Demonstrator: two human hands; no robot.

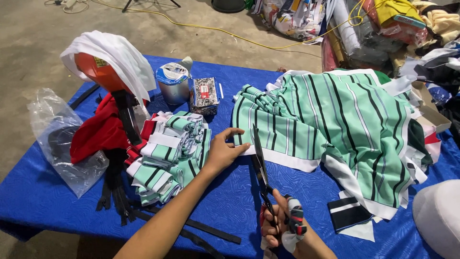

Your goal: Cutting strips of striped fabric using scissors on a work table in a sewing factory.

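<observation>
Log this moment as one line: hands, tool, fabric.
left hand: flat on striped green fabric edge | right hand: grips scissors, blades at white hem | cut pieces: stacked to the left | blue table

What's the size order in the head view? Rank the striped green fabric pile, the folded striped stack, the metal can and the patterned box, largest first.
1. Striped green fabric pile, by far the largest.
2. Folded striped stack.
3. Metal can and patterned box: these look about alike, so I won't rank them.
</observation>
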